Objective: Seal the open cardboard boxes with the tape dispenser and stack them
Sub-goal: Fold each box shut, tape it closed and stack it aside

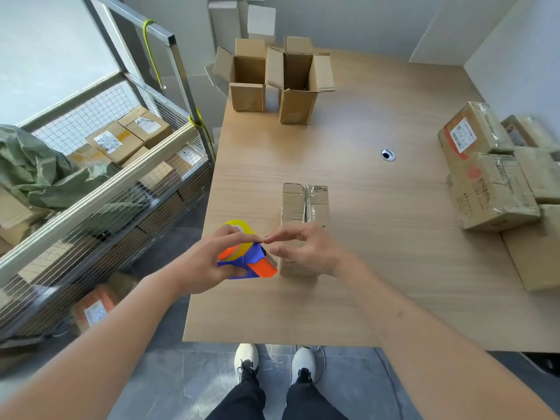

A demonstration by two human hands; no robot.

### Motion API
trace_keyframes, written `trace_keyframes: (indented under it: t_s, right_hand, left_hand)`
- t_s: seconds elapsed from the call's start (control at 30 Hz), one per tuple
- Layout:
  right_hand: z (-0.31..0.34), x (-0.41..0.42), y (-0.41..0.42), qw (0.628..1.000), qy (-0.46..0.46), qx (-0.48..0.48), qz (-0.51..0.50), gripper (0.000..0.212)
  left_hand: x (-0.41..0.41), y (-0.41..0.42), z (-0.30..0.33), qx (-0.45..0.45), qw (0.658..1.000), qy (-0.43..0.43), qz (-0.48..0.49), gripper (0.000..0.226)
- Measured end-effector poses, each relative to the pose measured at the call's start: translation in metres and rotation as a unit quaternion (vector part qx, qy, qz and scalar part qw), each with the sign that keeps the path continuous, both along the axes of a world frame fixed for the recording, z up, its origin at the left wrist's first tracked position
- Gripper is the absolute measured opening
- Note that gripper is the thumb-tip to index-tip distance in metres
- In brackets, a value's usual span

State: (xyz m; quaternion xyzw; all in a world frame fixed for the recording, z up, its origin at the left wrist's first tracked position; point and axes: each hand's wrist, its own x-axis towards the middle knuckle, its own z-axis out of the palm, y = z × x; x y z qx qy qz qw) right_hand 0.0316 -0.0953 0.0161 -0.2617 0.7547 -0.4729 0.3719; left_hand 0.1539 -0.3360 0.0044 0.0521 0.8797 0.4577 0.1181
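Note:
My left hand [209, 262] grips a blue and orange tape dispenser [247, 262] with a yellow tape roll, held above the table's near left edge. My right hand [303, 250] hovers beside it, thumb and forefinger pinching at the dispenser's front, where the tape end seems to be. Just behind my hands a closed cardboard box [304, 204] lies on the wooden table [378, 253], clear tape along its top seam. Two open boxes [247, 83] [298, 86] stand upright at the table's far edge with flaps raised.
Taped parcels [488, 189] are piled along the table's right side. A round cable hole [388, 154] sits mid-table. To the left stands a wire-mesh cart [100, 189] holding parcels and a green sack. My feet are at the table's near edge.

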Motion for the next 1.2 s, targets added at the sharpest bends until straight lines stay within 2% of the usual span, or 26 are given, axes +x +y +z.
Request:
trace_keyframes:
  t_s: [0.07,0.2,0.33,0.57,0.73,0.93,1.13,1.2]
  right_hand:
    - [0.008,0.004,0.003,0.997,-0.061,-0.030,-0.022,0.023]
    - [0.016,-0.001,0.021,0.992,-0.104,-0.061,-0.034,0.020]
    - [0.025,-0.005,0.043,0.991,-0.105,-0.077,-0.019,0.021]
    - [0.031,-0.006,0.077,0.988,-0.134,-0.083,-0.006,0.016]
    - [0.028,-0.001,0.087,0.978,-0.188,-0.083,-0.015,0.028]
    - [0.006,0.011,0.075,0.989,-0.076,-0.108,-0.072,0.007]
    - [-0.010,0.029,0.062,0.973,-0.028,-0.109,-0.204,0.009]
    - [-0.014,0.037,0.060,0.964,-0.029,-0.104,-0.244,0.011]
  left_hand:
    - [0.000,0.012,0.008,-0.003,1.000,0.020,0.012,0.063]
    - [0.004,0.035,0.026,-0.011,0.999,0.037,0.018,0.065]
    - [0.006,0.060,0.041,-0.011,0.999,0.047,0.023,0.064]
    - [0.011,0.093,0.055,-0.002,0.999,0.018,0.044,0.067]
    - [0.012,0.097,0.054,-0.005,1.000,-0.006,0.030,0.071]
    - [0.007,0.086,0.053,-0.021,0.999,-0.034,0.002,0.070]
    - [0.003,0.074,0.046,-0.109,0.993,-0.024,-0.041,0.061]
    - [0.000,0.071,0.043,-0.112,0.991,-0.021,-0.066,0.059]
